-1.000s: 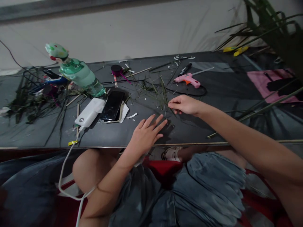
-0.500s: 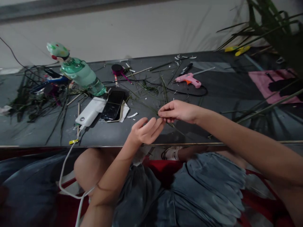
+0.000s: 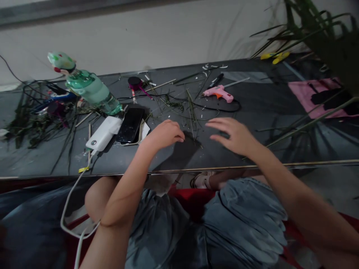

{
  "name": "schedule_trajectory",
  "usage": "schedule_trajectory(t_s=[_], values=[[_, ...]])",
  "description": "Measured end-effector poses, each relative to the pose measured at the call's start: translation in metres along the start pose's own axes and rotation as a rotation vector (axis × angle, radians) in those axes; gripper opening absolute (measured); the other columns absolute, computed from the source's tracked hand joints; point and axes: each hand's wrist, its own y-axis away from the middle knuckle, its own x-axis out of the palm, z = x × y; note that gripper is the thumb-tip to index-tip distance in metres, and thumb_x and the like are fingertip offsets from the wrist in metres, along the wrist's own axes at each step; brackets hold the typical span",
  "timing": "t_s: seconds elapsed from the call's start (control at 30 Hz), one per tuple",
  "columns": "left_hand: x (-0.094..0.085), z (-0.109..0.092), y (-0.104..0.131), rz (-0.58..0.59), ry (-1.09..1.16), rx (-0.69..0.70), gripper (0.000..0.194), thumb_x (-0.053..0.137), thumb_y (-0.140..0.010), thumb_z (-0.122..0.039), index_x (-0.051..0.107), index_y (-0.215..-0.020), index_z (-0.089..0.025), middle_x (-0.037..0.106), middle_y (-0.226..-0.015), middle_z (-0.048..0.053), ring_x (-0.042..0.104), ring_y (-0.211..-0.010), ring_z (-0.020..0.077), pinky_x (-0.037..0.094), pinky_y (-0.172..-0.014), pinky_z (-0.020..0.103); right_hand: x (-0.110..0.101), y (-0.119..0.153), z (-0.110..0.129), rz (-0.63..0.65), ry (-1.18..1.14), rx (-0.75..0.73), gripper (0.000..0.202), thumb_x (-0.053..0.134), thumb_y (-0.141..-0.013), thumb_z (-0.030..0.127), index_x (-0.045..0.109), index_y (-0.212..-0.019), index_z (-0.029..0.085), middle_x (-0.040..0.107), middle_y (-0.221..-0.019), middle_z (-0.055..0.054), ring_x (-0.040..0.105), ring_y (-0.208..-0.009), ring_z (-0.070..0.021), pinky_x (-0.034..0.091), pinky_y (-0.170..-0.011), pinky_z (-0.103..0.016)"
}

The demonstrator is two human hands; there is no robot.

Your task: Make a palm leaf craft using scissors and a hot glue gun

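My left hand [image 3: 167,133] hovers over the near part of the dark table, right of the black phone [image 3: 130,126]. Its fingers are bent and drawn together; whatever lies between them, if anything, is hidden. My right hand [image 3: 231,135] is raised over the table with fingers apart and nothing in it. Between and just beyond the hands lie thin green leaf strips [image 3: 191,110]. A pink glue gun [image 3: 219,93] rests beyond my right hand, its dark cord curving toward me.
A white power bank [image 3: 103,135] with a cable [image 3: 66,211] lies left of the phone. Behind it a green bottle [image 3: 94,89] leans. Leaf scraps [image 3: 26,121] cover the far left. Yellow-handled scissors [image 3: 276,56], a pink cloth [image 3: 305,95] and long leaves [image 3: 316,41] are right.
My hands were together, pinching a thin green strip; now they are apart. The left has moved left and turned back-up, while the right has moved right and opened.
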Motion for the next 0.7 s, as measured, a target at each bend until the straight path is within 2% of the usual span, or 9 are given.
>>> schedule_trajectory(t_s=[0.07, 0.13, 0.2, 0.37, 0.5, 0.7], values=[[-0.010, 0.004, -0.005, 0.002, 0.080, 0.064, 0.015, 0.062, -0.088, -0.020, 0.076, -0.089, -0.025, 0.075, -0.088, 0.001, 0.064, -0.094, 0.0185, 0.040, -0.089, 0.033, 0.015, -0.012, 0.015, 0.147, -0.037, -0.070, 0.031, 0.055, -0.094, 0.036, 0.066, -0.121, 0.024, 0.063, -0.130, -0.006, 0.059, -0.118, -0.0235, 0.043, -0.098, -0.040], [-0.018, 0.008, -0.007, -0.014, 0.154, 0.098, 0.015, 0.062, -0.088, -0.022, 0.076, -0.090, -0.026, 0.075, -0.088, 0.000, 0.064, -0.096, 0.0185, 0.039, -0.091, 0.034, 0.023, -0.021, 0.022, 0.190, -0.042, -0.085, 0.027, 0.054, -0.095, 0.037, 0.070, -0.111, 0.023, 0.067, -0.122, -0.006, 0.061, -0.114, -0.0231, 0.041, -0.095, -0.040], [-0.025, 0.012, -0.007, -0.018, 0.214, 0.114, 0.014, 0.062, -0.088, -0.023, 0.076, -0.089, -0.026, 0.075, -0.088, -0.001, 0.063, -0.098, 0.0189, 0.037, -0.093, 0.035, 0.025, -0.025, 0.021, 0.183, -0.062, -0.090, 0.026, 0.052, -0.096, 0.038, 0.072, -0.105, 0.022, 0.070, -0.114, -0.005, 0.063, -0.109, -0.0220, 0.040, -0.093, -0.039], [-0.024, 0.021, -0.009, -0.026, 0.273, 0.118, 0.013, 0.063, -0.087, -0.024, 0.076, -0.087, -0.025, 0.075, -0.087, 0.000, 0.063, -0.099, 0.0201, 0.036, -0.097, 0.037, 0.037, -0.023, 0.015, 0.150, -0.138, -0.097, 0.039, 0.057, -0.093, 0.043, 0.063, -0.125, 0.020, 0.067, -0.122, -0.008, 0.062, -0.112, -0.0227, 0.043, -0.095, -0.037], [-0.018, 0.021, -0.010, -0.059, 0.297, 0.128, 0.014, 0.062, -0.087, -0.024, 0.076, -0.088, -0.024, 0.074, -0.087, 0.001, 0.063, -0.095, 0.0194, 0.043, -0.090, 0.034, 0.048, -0.019, 0.013, 0.051, -0.153, -0.024, 0.043, 0.066, -0.085, 0.048, 0.068, -0.115, 0.018, 0.071, -0.111, -0.009, 0.064, -0.103, -0.0234, 0.047, -0.092, -0.037], [-0.020, 0.016, -0.016, -0.113, 0.309, 0.157, 0.015, 0.060, -0.088, -0.024, 0.075, -0.089, -0.022, 0.074, -0.087, 0.003, 0.062, -0.096, 0.0191, 0.047, -0.088, 0.032, 0.045, -0.018, 0.013, -0.011, -0.224, -0.109, 0.024, 0.062, -0.090, 0.041, 0.072, -0.096, 0.020, 0.072, -0.105, -0.006, 0.065, -0.099, -0.0205, 0.048, -0.093, -0.037]])
